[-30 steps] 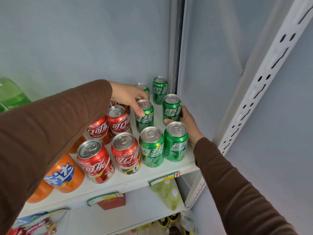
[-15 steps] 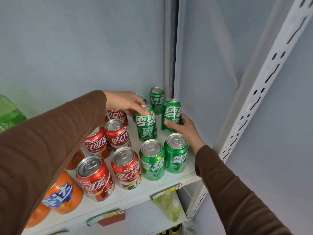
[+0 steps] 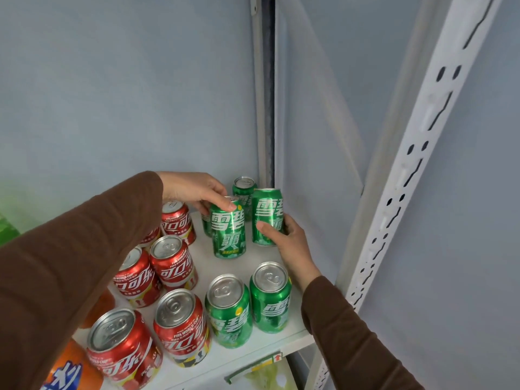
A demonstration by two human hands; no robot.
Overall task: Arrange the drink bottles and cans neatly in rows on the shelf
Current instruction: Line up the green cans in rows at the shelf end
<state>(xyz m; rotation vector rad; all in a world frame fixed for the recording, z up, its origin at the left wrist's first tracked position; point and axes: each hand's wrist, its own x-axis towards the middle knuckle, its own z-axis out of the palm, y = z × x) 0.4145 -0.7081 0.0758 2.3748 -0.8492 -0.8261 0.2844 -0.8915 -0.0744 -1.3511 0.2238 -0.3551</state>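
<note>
- Shelf (image 3: 264, 344) carried red cola cans (image 3: 180, 325) on our left and green Sprite cans (image 3: 228, 311) on our right, in rough rows of 2.
- Our left hand (image 3: 194, 190) gripped the top of 1 middle Sprite can (image 3: 228, 232); our right hand (image 3: 284, 237) wrapped around its neighbour (image 3: 267, 212).
- We judged the step as squaring that pair; next, both needed closing the gap toward the front 2.
</note>
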